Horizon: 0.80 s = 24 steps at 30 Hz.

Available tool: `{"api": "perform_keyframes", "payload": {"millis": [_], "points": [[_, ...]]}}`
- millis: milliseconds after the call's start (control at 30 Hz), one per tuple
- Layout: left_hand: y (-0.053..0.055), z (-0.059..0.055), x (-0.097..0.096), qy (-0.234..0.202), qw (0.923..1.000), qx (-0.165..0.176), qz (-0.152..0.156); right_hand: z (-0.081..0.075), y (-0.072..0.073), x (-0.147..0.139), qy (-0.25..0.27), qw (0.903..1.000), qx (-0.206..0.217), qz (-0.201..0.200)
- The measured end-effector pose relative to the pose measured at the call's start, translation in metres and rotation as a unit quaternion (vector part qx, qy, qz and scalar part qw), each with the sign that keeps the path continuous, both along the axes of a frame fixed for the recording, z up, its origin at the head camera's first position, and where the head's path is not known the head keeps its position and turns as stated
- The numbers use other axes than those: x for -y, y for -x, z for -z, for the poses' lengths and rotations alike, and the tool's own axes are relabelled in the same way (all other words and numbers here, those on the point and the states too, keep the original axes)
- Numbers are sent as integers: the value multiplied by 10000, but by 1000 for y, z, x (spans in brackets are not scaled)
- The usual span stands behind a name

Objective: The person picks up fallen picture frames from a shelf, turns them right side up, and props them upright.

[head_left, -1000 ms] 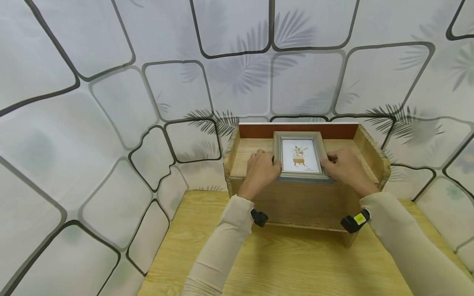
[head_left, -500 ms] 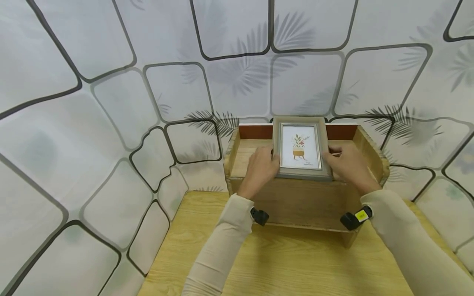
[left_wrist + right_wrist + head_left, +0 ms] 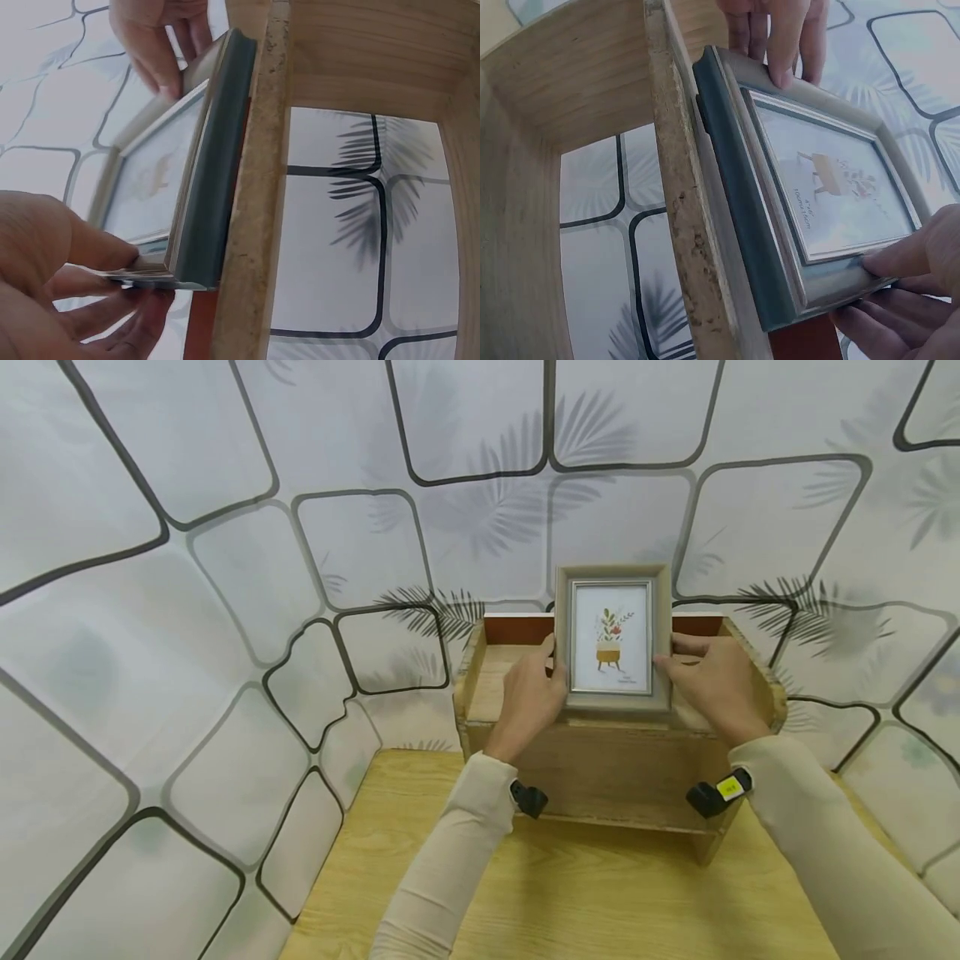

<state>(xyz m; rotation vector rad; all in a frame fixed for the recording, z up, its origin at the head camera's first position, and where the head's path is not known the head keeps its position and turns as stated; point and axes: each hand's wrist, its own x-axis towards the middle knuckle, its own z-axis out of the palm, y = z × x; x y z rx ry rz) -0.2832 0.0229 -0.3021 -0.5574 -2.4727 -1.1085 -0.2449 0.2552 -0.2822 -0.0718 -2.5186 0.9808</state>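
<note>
A picture frame (image 3: 613, 703) with a silvery-beige border and a print of a potted plant stands nearly upright on the top board of a small wooden shelf (image 3: 607, 777). My left hand (image 3: 531, 697) pinches its left side, thumb on the front and fingers behind. On the opposite side my right hand (image 3: 712, 681) grips the border the same way. In the right wrist view the lower edge of the picture frame (image 3: 742, 202) lies close along the shelf's front edge (image 3: 686, 202). The left wrist view shows the left thumb (image 3: 101, 244) on the border's corner.
The shelf has raised side boards (image 3: 753, 672) and a reddish-brown back strip (image 3: 517, 628). It stands on a yellow wood-grain table (image 3: 600, 893). Patterned cloth walls (image 3: 480, 543) with dark outlines and leaf prints rise behind and at the sides.
The picture frame has tilted from lying nearly flat to nearly upright, its top edge rising. Both hands have kept their grip and turned up slightly with it.
</note>
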Motion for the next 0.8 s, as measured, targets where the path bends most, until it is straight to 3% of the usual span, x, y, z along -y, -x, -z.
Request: {"api": "perform_keyframes", "payload": {"millis": [267,433,567,800], "points": [[4,4,-3,-543,9975,-431,-128,-2,-1,0,119,9996,11,263],[7,6,-6,-872,9937,-693,-111,2,8,3,672,9957,-588,237],[9,8,-7,-1020,9918,-762,-85,7,18,7,1259,9833,-1292,235],[12,10,-9,-1105,9908,-785,-17,14,23,7,1309,9797,-1459,420]]}}
